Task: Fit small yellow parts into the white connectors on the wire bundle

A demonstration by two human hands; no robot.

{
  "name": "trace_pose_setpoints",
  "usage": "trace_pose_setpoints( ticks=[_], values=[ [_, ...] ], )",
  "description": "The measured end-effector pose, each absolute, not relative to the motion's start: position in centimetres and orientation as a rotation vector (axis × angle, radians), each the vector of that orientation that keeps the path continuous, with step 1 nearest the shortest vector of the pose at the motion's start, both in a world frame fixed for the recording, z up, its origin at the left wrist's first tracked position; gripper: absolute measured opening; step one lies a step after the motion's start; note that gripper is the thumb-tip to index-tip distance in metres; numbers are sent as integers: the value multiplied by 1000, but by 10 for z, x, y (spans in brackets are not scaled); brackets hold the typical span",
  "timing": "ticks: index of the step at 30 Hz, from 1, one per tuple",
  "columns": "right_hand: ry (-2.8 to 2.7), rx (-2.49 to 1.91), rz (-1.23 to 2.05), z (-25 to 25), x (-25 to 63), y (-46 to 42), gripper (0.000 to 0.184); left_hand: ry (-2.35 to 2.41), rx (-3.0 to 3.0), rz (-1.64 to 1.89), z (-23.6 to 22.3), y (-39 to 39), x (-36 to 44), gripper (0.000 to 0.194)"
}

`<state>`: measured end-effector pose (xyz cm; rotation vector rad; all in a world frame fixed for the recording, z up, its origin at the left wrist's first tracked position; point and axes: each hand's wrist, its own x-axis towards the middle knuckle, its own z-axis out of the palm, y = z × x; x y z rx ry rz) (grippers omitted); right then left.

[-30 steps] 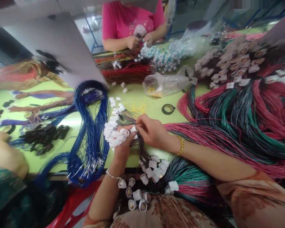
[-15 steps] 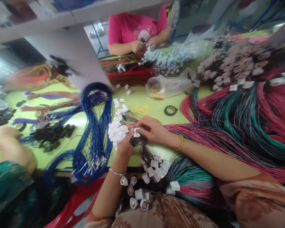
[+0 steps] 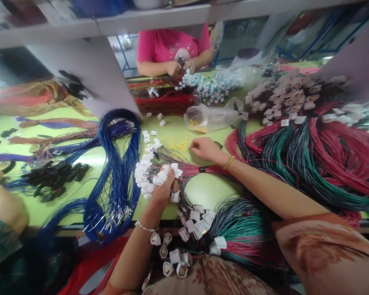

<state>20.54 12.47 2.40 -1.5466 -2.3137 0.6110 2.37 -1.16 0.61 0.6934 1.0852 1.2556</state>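
My left hand [image 3: 163,189] is closed around a cluster of white plastic connectors [image 3: 161,177] on thin wires, with the connectors sticking out past the thumb. More white connectors [image 3: 144,172] lie just left of it on the table. My right hand [image 3: 206,149] is apart from the left, its fingers curled together beside scattered small yellow pieces [image 3: 178,144]. Whether anything sits between those fingertips is hidden. A pink and dark wire bundle [image 3: 190,169], bound with a black band, runs beneath my right wrist. Larger white connectors [image 3: 197,223] hang at the table's front edge.
Blue wire bundles [image 3: 103,172] and black connectors [image 3: 57,178] lie to the left. A clear bag [image 3: 213,118] stands behind my right hand. Pink, green and black wires [image 3: 310,151] cover the right side. Across the table, a person in a pink shirt [image 3: 175,47] handles wires.
My right hand has left the connectors at my left hand and moved up and right toward the yellow pieces. My left hand keeps its hold. The whole view has shifted slightly.
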Motion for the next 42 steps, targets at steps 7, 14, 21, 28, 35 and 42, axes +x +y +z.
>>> trace_pose_setpoints(
  ticks=[7,14,21,28,35,42],
  values=[
    [-2349,-1498,645,-6,193,137,15,1064,673,1292,8,-11,18,44],
    [-1804,-1285,1184,-2,202,133,7,1131,596,1275,9,-12,15,43],
    [-1101,-957,1879,24,192,101,29,1170,616,1304,8,-13,17,36],
    [-954,-859,2057,38,190,70,23,1176,640,1309,3,-15,16,34],
    [-890,-851,2137,37,194,58,25,1147,644,1306,7,-17,17,33],
    [-1087,-774,2027,29,195,55,28,1127,729,1302,9,-16,17,27]
  ],
)
